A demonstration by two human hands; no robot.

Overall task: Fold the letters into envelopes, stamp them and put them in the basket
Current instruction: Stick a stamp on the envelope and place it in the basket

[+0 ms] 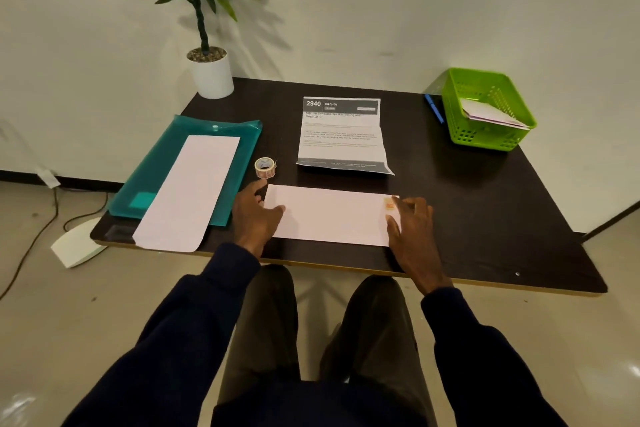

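Observation:
A white envelope [332, 215] lies flat near the table's front edge, with an orange stamp [389, 205] at its upper right corner. My left hand [254, 215] rests on the envelope's left end, thumb on the paper. My right hand [412, 229] lies on the right end, fingers beside the stamp. A roll of stamps [265, 167] stands just behind the left hand. A printed letter [341, 135], creased from folding, lies open further back. The green basket [453, 114] at the back right holds some envelopes [491, 114]. A second blank envelope [190, 191] lies on a teal folder [242, 149].
The dark table [485, 204] stands against a white wall. A potted plant in a white pot [212, 74] sits at the back left corner. A blue pen [434, 108] lies left of the basket. Cables and a white foot are on the floor at the left.

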